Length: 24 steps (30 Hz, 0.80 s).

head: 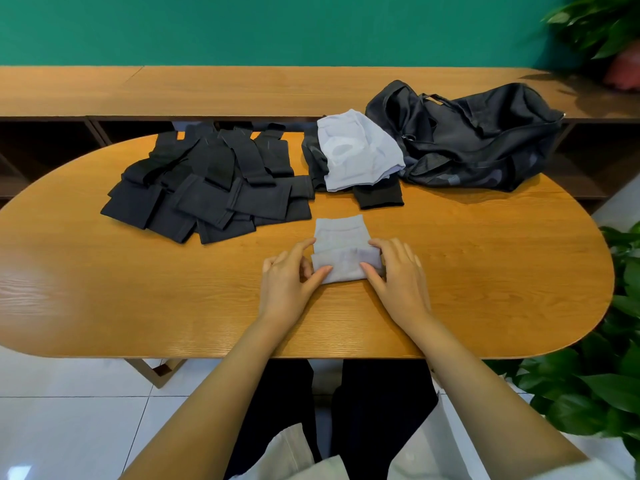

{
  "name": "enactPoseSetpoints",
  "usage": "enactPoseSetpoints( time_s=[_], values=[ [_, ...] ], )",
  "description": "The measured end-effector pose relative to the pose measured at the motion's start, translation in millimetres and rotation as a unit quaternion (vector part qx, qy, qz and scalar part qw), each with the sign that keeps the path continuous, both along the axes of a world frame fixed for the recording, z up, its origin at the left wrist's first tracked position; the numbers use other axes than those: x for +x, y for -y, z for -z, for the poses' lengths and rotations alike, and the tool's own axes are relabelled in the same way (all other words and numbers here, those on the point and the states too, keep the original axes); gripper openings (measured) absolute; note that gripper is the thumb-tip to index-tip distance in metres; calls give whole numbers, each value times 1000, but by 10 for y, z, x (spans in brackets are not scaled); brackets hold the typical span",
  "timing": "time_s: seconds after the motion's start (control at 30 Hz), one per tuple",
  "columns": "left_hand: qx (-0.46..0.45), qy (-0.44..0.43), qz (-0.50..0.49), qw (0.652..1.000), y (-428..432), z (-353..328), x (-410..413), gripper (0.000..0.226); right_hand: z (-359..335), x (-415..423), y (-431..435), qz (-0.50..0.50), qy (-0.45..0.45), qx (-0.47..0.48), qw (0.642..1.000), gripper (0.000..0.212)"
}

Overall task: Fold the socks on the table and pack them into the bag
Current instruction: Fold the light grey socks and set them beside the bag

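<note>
A pale lilac sock (pixel 341 233) lies in the middle of the oval wooden table (pixel 138 306), its near end rolled up towards the cuff. My left hand (pixel 289 278) pinches the roll's left end and my right hand (pixel 398 271) pinches its right end. A heap of several folded dark socks (pixel 207 188) lies at the back left. A small pile of pale lilac socks (pixel 356 154) rests on dark socks (pixel 379 195) at the back centre. The black bag (pixel 478 136) lies slumped at the back right, touching that pile.
A long wooden shelf (pixel 173 88) runs behind the table under a green wall. Leafy plants (pixel 606 375) stand at the right edge of the table and in the far right corner. White floor tiles show below the table's front edge.
</note>
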<state>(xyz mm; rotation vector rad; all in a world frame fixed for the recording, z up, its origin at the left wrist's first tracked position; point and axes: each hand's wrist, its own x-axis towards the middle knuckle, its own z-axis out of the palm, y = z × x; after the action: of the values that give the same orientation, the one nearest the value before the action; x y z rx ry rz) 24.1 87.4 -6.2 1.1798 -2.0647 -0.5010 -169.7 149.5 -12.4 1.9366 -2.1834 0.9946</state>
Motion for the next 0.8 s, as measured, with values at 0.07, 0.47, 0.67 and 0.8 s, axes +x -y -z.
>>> enactPoseSetpoints(
  time_s=[0.07, 0.47, 0.67, 0.8],
  values=[
    [-32, 31, -5, 999, 12, 16, -9, 49, -7, 8, -2, 3, -8, 5, 1000, 39],
    [-21, 159, 106, 981, 57, 82, -48, 54, 35, 1, 40, -31, -86, 28, 995, 43],
    [13, 97, 99, 990, 57, 100, -52, 51, 21, -4, 48, -59, -30, 74, 995, 49],
    [37, 60, 78, 994, 14, 56, -47, 43, 32, -22, 38, -77, -16, 73, 994, 48]
  ],
)
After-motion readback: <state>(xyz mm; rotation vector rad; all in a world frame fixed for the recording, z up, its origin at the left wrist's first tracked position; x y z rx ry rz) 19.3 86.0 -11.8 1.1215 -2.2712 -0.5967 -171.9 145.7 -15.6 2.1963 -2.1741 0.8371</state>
